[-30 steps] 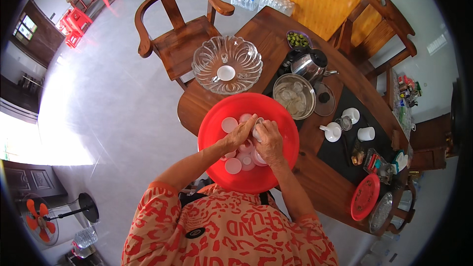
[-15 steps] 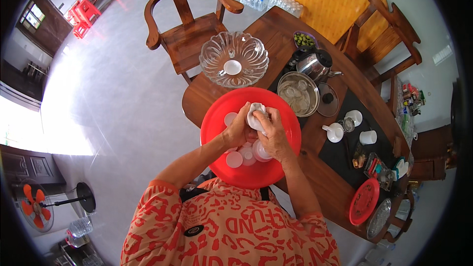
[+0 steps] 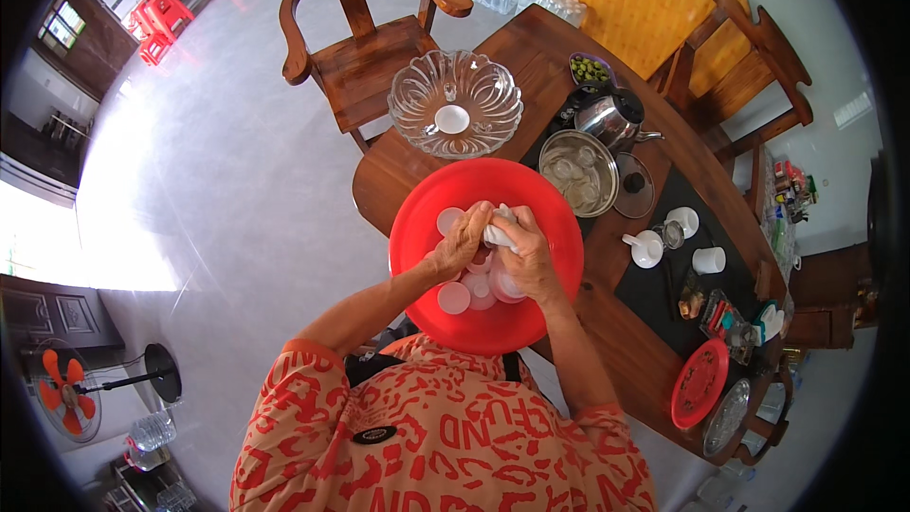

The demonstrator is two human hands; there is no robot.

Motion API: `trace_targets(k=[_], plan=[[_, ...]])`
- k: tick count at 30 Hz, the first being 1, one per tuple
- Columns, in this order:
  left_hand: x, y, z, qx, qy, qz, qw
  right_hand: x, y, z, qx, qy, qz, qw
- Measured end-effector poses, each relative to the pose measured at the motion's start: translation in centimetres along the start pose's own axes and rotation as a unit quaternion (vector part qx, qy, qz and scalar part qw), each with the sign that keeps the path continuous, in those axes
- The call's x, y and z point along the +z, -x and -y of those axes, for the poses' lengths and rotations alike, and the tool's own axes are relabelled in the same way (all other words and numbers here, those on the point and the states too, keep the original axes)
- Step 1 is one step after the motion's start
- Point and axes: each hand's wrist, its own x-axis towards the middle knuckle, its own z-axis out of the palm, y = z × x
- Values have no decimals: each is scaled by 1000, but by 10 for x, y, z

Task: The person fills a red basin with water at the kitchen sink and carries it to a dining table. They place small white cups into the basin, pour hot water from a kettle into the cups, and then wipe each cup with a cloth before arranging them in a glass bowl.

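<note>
A big red basin (image 3: 531,194) sits on the near end of the wooden table (image 3: 607,322). Several small white cups (image 3: 453,298) lie inside it. Both of my hands are over the basin's middle. My left hand (image 3: 462,241) and my right hand (image 3: 527,251) together grip one small white cup (image 3: 501,228), fingers wrapped around it. Part of that cup is hidden by my fingers.
A clear glass bowl (image 3: 455,104) with a white cup in it stands beyond the basin. A steel pot (image 3: 578,171), its lid (image 3: 633,192), a kettle (image 3: 611,118), white cups (image 3: 648,248) on a black mat and a red lid (image 3: 700,384) lie to the right. Wooden chairs (image 3: 365,47) surround the table.
My hands have kept hold of the cup over the basin and shifted slightly. The view has moved a little closer to the table.
</note>
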Motion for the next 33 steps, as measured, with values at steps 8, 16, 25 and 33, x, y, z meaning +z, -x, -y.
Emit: trace_targets(k=[8,16,25,33], plan=[[-18,4,-3,-42,32,-22,998,-11,7,-35,23,72,86,993],[-31,-2,-3,-202,349,5,915,5,12,-75,132,421,83,893],[-41,-16,34,-162,435,34,885,-26,-7,-29,135,61,67,987],[3,-15,20,-95,516,41,851,15,-19,18,-7,28,-46,998]])
